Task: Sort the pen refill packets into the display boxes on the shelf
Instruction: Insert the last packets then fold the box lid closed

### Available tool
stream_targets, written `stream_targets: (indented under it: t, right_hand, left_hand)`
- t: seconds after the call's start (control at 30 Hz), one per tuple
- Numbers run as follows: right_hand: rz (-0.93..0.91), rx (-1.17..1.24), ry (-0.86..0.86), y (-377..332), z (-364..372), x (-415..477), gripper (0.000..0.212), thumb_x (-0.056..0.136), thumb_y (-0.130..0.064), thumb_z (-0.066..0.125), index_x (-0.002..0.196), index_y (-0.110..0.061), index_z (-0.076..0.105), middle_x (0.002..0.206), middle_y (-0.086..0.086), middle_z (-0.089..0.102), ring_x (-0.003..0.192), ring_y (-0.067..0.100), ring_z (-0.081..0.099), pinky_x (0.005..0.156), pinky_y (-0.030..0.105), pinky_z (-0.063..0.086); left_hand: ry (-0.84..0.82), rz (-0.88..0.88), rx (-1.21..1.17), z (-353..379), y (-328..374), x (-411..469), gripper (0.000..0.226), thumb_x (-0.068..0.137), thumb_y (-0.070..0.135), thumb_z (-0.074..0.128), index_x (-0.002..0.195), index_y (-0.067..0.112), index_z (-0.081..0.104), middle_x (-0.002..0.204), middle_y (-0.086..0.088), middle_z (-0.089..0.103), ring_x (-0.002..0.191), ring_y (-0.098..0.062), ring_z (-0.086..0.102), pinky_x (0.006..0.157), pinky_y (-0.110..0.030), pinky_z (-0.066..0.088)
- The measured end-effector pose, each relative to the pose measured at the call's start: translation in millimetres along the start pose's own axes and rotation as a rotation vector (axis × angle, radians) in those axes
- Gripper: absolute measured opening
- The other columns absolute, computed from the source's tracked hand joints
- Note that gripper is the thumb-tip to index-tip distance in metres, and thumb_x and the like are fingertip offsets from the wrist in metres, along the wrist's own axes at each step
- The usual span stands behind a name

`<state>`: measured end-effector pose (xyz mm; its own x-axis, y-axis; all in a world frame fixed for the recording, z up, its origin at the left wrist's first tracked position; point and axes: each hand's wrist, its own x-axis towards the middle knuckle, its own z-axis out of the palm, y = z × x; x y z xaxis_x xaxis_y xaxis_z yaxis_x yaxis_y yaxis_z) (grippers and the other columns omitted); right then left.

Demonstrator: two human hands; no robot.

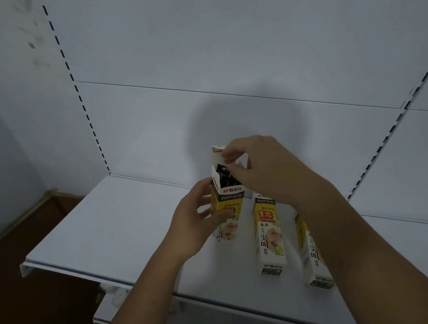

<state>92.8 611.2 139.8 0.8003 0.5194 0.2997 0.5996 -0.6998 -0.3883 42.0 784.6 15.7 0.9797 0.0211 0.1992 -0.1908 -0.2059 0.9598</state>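
A tall yellow and white display box (228, 200) stands upright on the white shelf (114, 225), its top flap raised and dark refills showing inside. My left hand (201, 224) grips its left side and front. My right hand (258, 165) reaches over the open top and pinches something small at the flap; what it holds is hidden by the fingers. Two more boxes of the same print lie flat on the shelf: one (268, 238) just right of the upright box, another (311, 254) partly under my right forearm.
A slotted upright (79, 96) runs down the white back panel at the left, another upright (398, 121) at the right. The shelf's front edge (68, 272) runs below my arms. A lower shelf and brown floor show at the bottom left.
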Motion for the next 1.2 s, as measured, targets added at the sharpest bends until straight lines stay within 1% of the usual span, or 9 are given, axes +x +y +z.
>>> stream_targets:
  t: [0.13,0.3,0.5,0.63,0.73,0.83,0.97,1.1,1.2]
  right_hand:
    - [0.017,-0.010,-0.080,-2.6,10.5,7.3,0.014,0.094,-0.029,0.068,0.101,-0.035,0.079,0.090,-0.017,0.075,0.082,0.001,0.069,0.078,0.034,0.061]
    - [0.027,-0.084,-0.181,-3.6,15.5,16.1,0.018,0.096,-0.026,0.066,0.098,-0.036,0.081,0.081,-0.016,0.068,0.076,0.007,0.065,0.069,0.030,0.053]
    - [-0.004,-0.018,-0.166,-8.6,1.6,18.3,0.015,0.094,-0.026,0.067,0.088,-0.031,0.080,0.083,-0.015,0.072,0.077,0.003,0.067,0.074,0.030,0.058]
    - [-0.061,-0.165,-0.281,-17.0,2.8,19.4,0.041,0.098,-0.018,0.060,0.060,-0.034,0.055,0.067,-0.009,0.058,0.061,0.007,0.057,0.062,0.028,0.047]
    - [-0.064,-0.264,-0.316,-19.6,1.0,22.0,0.033,0.099,-0.015,0.054,0.069,-0.026,0.061,0.071,-0.002,0.060,0.063,0.013,0.058,0.059,0.030,0.047]
    - [-0.070,-0.316,-0.337,-26.1,-0.4,20.6,0.039,0.099,-0.014,0.050,0.063,-0.028,0.049,0.068,-0.003,0.054,0.058,0.010,0.051,0.056,0.025,0.036]
    - [-0.088,-0.234,-0.172,-24.1,-10.8,18.1,0.027,0.100,-0.020,0.050,0.082,-0.027,0.070,0.078,-0.012,0.065,0.070,0.007,0.061,0.064,0.026,0.047]
    - [-0.106,-0.303,-0.330,-23.2,-2.4,13.7,0.024,0.099,-0.016,0.048,0.079,-0.021,0.060,0.072,-0.002,0.059,0.061,0.014,0.056,0.058,0.031,0.042]
    - [-0.107,-0.229,-0.270,-16.7,-0.8,10.6,0.031,0.101,-0.018,0.047,0.074,-0.032,0.053,0.072,-0.010,0.056,0.062,0.007,0.053,0.061,0.028,0.039]
  left_hand:
    - [-0.001,0.003,0.003,-0.5,-0.8,-0.6,0.054,0.088,0.020,0.084,0.133,0.037,0.059,0.121,0.016,0.071,0.117,-0.008,0.066,0.099,-0.043,0.060]
    - [0.004,0.006,-0.005,-0.6,-1.5,-0.8,0.054,0.088,0.018,0.084,0.132,0.036,0.060,0.121,0.016,0.072,0.116,-0.008,0.066,0.099,-0.041,0.060]
    - [0.000,0.011,0.007,-0.4,-2.2,-0.6,0.054,0.088,0.020,0.083,0.132,0.039,0.059,0.119,0.020,0.071,0.116,-0.003,0.065,0.099,-0.036,0.060]
    - [-0.003,0.019,0.016,-1.6,-2.9,-0.5,0.055,0.089,0.020,0.083,0.133,0.041,0.058,0.119,0.021,0.072,0.116,-0.001,0.065,0.096,-0.030,0.060]
    - [-0.006,0.022,0.039,0.1,-2.0,-0.6,0.055,0.089,0.022,0.082,0.132,0.045,0.056,0.118,0.024,0.071,0.117,0.002,0.063,0.095,-0.025,0.059]
    - [-0.004,0.024,0.038,-0.2,-1.9,-1.2,0.055,0.089,0.022,0.083,0.132,0.044,0.056,0.119,0.024,0.071,0.116,0.001,0.064,0.094,-0.025,0.059]
    - [-0.015,0.031,0.029,-1.9,-1.0,-1.3,0.055,0.090,0.019,0.081,0.135,0.040,0.057,0.121,0.022,0.071,0.117,-0.002,0.064,0.094,-0.026,0.059]
    - [-0.015,0.025,0.035,-0.7,3.2,-0.6,0.057,0.090,0.020,0.081,0.136,0.043,0.056,0.120,0.024,0.071,0.117,0.001,0.064,0.092,-0.021,0.058]
    - [-0.031,0.028,0.025,-3.0,5.3,0.7,0.057,0.091,0.017,0.081,0.137,0.041,0.056,0.121,0.022,0.071,0.117,-0.001,0.064,0.094,-0.024,0.059]
